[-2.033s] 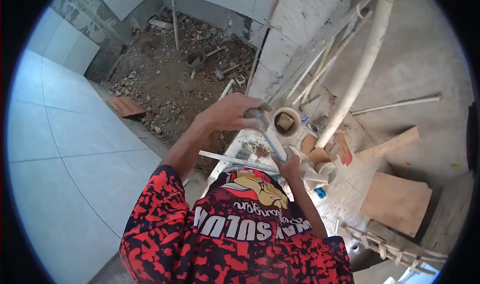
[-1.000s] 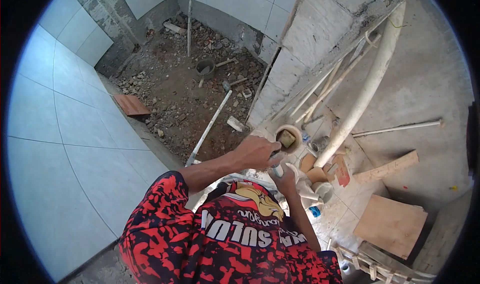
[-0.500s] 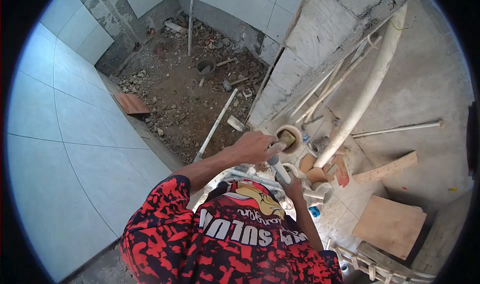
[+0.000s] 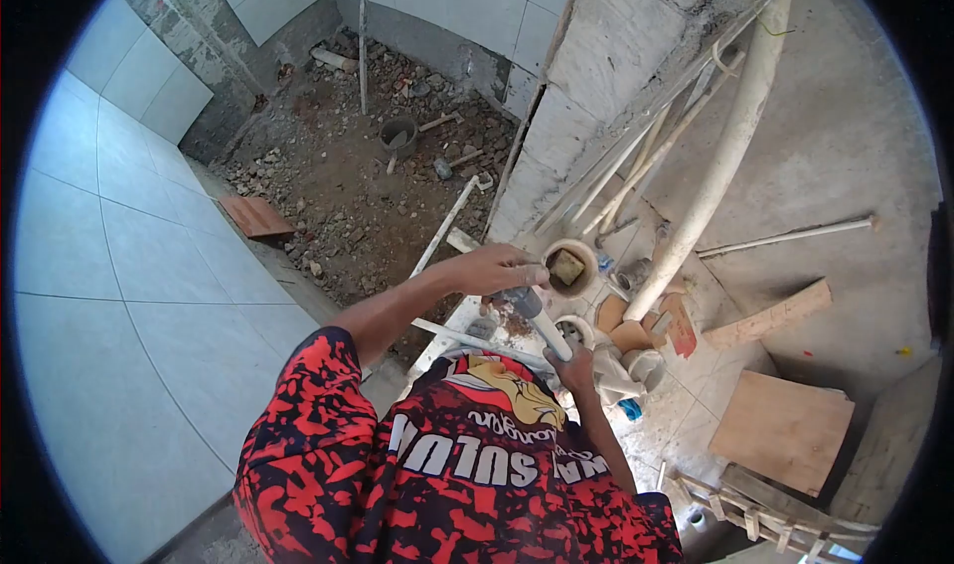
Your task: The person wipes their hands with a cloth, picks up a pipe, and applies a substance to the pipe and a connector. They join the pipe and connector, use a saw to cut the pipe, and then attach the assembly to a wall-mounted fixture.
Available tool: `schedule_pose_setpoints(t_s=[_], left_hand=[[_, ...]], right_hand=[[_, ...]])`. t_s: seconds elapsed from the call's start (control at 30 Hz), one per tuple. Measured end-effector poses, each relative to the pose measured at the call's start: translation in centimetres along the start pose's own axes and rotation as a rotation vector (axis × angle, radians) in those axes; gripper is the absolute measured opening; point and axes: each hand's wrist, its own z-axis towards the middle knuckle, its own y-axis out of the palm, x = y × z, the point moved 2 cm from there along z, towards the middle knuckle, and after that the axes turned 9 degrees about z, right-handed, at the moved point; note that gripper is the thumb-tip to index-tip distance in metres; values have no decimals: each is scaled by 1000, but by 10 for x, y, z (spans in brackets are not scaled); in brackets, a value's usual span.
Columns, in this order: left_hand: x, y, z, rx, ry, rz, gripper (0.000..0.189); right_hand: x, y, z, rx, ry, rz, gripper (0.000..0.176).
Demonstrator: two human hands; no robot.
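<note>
A short white plastic pipe (image 4: 549,331) with a grey fitting (image 4: 521,302) on its upper end is held at a slant in front of my shirt. My right hand (image 4: 573,367) grips the lower end of the white pipe. At the upper end my left hand (image 4: 500,270) is closed over the grey fitting, its fingers bent and partly hiding it. Just beyond the left hand stands a round tub (image 4: 588,288) with a yellowish block (image 4: 566,267) inside. Another thin pipe (image 4: 477,343) lies crosswise below my left forearm.
Rubble (image 4: 348,181) covers the sunken floor ahead, with a dark bucket (image 4: 398,135) and a hammer (image 4: 444,168) on it. A thick long pipe (image 4: 720,166) leans on the right. Cardboard scraps (image 4: 679,323), a plank (image 4: 770,316) and a wooden board (image 4: 782,430) lie at right.
My left hand has moved slightly left with the pipe's upper end, so more of the grey fitting shows. The tub's yellowish block is now uncovered. The view has shifted a little.
</note>
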Motion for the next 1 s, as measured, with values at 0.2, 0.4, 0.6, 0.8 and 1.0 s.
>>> schedule_pose_setpoints(t_s=[0.2,0.4,0.6,0.8,1.0], left_hand=[[-28,9,8,755,433,466,30],[-19,13,-1,1211,719,689,20],[-26,2,6,966,444,377,28],[-27,-6,9,383,30,-102,40],[-50,6,12,28,-62,-798,38]], right_hand=[[-8,2,1,38,34,66,32],[-12,6,5,-26,86,158,37],[-3,11,6,-26,82,126,37],[-7,6,-1,26,23,167,35],[-8,2,-2,24,-53,51,35]])
